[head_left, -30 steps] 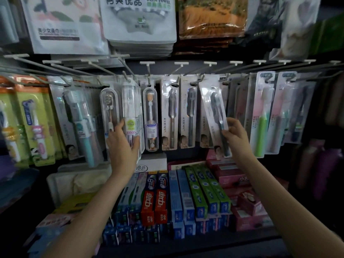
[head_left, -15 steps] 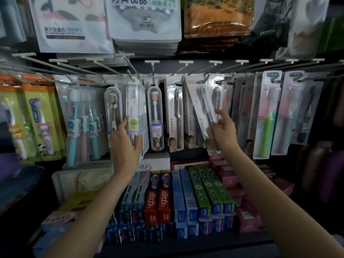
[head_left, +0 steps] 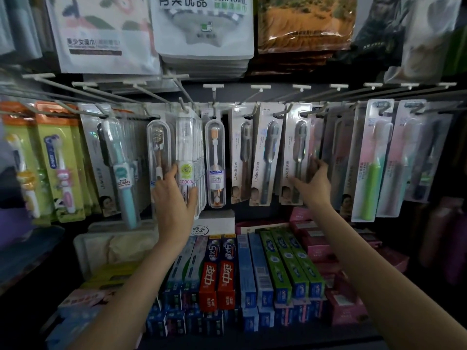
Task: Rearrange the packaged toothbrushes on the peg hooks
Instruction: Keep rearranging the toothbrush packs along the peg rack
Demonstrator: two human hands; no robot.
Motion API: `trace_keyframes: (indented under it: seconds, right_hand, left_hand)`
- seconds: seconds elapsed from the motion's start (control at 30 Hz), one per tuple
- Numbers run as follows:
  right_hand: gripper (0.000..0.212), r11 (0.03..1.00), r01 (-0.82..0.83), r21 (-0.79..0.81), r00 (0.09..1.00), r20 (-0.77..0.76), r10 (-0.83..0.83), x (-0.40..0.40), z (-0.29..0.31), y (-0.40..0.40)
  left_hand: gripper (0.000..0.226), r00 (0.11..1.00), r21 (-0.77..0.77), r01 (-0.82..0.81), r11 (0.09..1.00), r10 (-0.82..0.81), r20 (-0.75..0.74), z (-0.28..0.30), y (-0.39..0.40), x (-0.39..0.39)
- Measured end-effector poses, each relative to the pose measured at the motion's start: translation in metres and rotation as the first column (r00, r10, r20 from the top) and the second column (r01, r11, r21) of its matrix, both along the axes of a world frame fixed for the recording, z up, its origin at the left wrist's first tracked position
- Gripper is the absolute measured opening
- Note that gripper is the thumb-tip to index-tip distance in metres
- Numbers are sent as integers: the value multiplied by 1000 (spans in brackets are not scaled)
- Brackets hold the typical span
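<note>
Right hand [head_left: 312, 181] has swung the grey LMK toothbrush pack [head_left: 294, 152] from its tilt to hang straight on its peg hook [head_left: 290, 108], centre-right of frame, fingers grasping its right edge. Left hand [head_left: 174, 198] unchanged, fingers flat against the clear 10000 toothbrush pack [head_left: 185, 152], centre-left.

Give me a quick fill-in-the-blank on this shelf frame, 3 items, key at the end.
1. The left hand rests on the clear toothbrush pack printed with the number ____.
2. The right hand grips the lower part of a grey pack lettered ____.
3. The red toothpaste boxes on the shelf sit directly ____ the hanging packs.

Missing words: 10000; LMK; below
</note>
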State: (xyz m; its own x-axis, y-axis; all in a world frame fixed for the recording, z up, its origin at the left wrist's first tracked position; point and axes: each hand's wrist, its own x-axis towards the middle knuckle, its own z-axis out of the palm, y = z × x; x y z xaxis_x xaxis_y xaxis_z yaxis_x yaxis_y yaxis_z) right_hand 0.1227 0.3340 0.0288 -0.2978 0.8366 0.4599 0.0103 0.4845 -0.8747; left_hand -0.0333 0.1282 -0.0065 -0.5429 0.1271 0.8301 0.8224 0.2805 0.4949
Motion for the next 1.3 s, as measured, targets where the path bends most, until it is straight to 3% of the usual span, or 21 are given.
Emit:
trace_keyframes:
  seconds: [0.13,0.27,0.47,0.53,0.9,1.07,1.2,1.3]
  right_hand:
    - [55,1000,-2,7,1000,-31,3,1,-4,1]
    - [53,996,-45,75,996,-73,50,7,-9,3]
    - [53,946,216,240,976,-25,-217,30,2,16]
    - [53,931,235,280,969,3,-246,36,3,21]
    - [62,945,93,313,995,-58,-78,41,-5,15]
    - [59,919,96,381,995,-9,-100,45,-1,12]
    - [60,963,67,262,997,-51,-56,50,-1,8]
    - [55,985,-61,160,991,-112,79,48,-12,3]
  left_hand:
    - [53,1000,-12,-17,1000,17,-23,1,-2,-3]
    - [52,1000,-10,-30,999,30,0,0,-2,-4]
    - [53,999,-12,-38,999,38,-1,-1,2,-4]
    - [53,1000,-7,-29,1000,29,6,-1,2,-4]
    - [52,1000,-3,-15,1000,15,9,-1,2,0]
    - [52,1000,5,-14,1000,14,-2,0,2,3]
    - [52,1000,18,-15,1000,15,12,-1,6,1]
    - [53,1000,22,-11,1000,10,16,-2,7,1]
